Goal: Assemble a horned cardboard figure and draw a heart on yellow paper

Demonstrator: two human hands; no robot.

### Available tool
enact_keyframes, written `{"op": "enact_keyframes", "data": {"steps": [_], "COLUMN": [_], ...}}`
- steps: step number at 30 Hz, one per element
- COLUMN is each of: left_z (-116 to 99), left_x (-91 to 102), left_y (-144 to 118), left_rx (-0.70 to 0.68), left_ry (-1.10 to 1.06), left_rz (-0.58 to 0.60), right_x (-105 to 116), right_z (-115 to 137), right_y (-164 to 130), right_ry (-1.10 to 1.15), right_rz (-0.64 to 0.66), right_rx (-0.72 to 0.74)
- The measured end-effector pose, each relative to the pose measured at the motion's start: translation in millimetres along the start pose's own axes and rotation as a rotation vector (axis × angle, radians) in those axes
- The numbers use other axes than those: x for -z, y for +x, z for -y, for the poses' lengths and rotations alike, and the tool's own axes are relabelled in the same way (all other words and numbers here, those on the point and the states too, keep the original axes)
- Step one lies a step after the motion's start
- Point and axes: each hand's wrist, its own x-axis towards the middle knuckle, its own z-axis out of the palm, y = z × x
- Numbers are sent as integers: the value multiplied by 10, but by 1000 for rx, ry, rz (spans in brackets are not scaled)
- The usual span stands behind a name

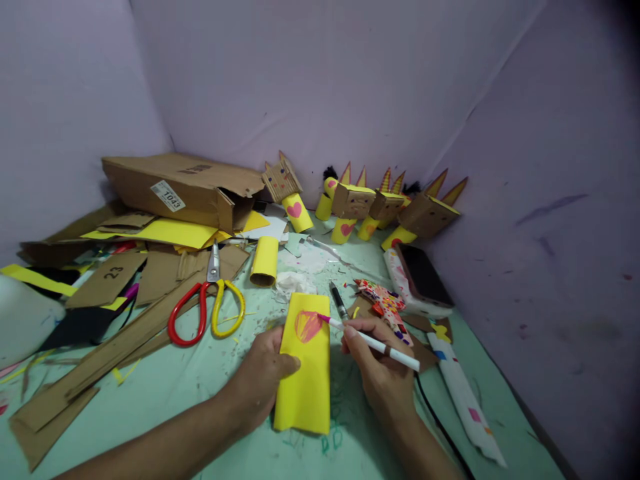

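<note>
My left hand grips the left side of a folded yellow paper piece, its thumb lying across the front. On the upper part of the paper is a pink heart, partly coloured in, with yellow showing between the strokes. My right hand holds a white felt-tip pen with a pink tip, which touches the heart's right edge. Just beyond the right hand lies a dark pen. Behind the yellow paper are a crumpled white tissue and a yellow-wrapped cardboard tube.
Scissors with red and yellow handles lie left, among cardboard strips. A cardboard box stands behind. Several cardboard-headed figures lean along the back wall. At right are a phone and a long white wrapped strip.
</note>
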Motion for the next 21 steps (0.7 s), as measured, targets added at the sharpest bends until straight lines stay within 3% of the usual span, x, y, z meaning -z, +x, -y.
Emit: {"op": "enact_keyframes", "data": {"steps": [16,21], "left_z": [10,12], "left_x": [0,1], "left_y": [-1,10], "left_rx": [-15,-25], "left_ry": [-33,-9], "left_rz": [39,30], "right_x": [-44,-27], "right_z": [55,43], "right_y": [-37,-23], "right_ry": [76,28], "right_rz": [88,5], "right_rx": [4,3]}}
